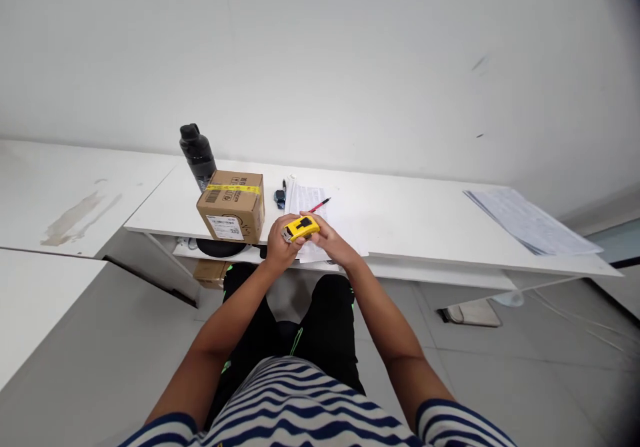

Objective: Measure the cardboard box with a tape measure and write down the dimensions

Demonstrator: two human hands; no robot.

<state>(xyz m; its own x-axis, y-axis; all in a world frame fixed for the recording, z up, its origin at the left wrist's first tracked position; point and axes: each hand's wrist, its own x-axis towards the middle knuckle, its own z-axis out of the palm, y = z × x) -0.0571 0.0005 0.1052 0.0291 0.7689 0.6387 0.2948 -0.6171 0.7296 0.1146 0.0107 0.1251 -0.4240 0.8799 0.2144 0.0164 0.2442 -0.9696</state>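
Observation:
Between both hands is a yellow tape measure (304, 228) with a black slide button on top, held over the front edge of the desk. My left hand (281, 242) is closed around its left end, where the metallic tip shows. My right hand (329, 239) grips the other end, its fingers partly hidden by the case. Just beyond the hands, a red pencil (320, 204) lies on printed sheets (305, 197). A dark wristwatch (279, 196) rests left of the papers.
A taped cardboard box (231, 207) stands left of my hands, with a black bottle (197, 154) behind it. More papers (530, 217) lie at the right end of the white desk (415, 224). A lower shelf (440, 275) runs underneath, and a wall rises behind.

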